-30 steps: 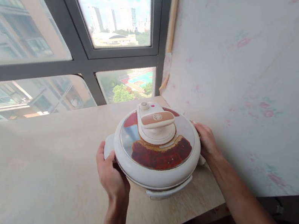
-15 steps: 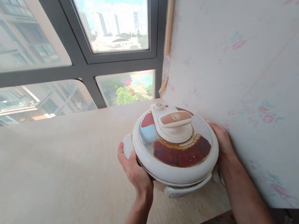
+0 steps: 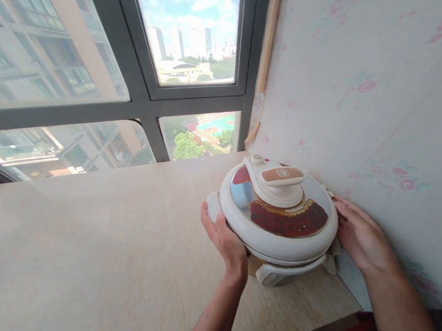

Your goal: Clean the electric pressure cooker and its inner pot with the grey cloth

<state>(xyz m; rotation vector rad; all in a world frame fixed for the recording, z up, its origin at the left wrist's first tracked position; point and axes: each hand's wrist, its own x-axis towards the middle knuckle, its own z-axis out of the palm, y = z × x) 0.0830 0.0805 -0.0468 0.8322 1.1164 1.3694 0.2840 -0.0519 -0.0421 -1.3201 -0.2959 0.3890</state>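
Observation:
A round white cooker [image 3: 242,229] with a brown-and-silver lid and a raised lid handle [image 3: 282,175] stands on the pale marbled ledge, close to the wall. On its left side, my left hand [image 3: 228,243] grips the cooker at the side handle, fingers behind and thumb in front. My right hand [image 3: 361,229] lies at the cooker's right side, between it and the wall, with the fingertips at the rim by the side handle. The undersides of the right fingers are partly hidden.
A patterned wall [image 3: 416,116] rises directly to the right. Behind the ledge [image 3: 95,277] is a grey-framed window [image 3: 143,108]. The front edge of the ledge runs below the cooker, with dark and red things beneath it.
The view has shifted, so cooker and hands appear further right. My right hand has moved outward from the cooker's side, showing more of its back and a gap at the wrist.

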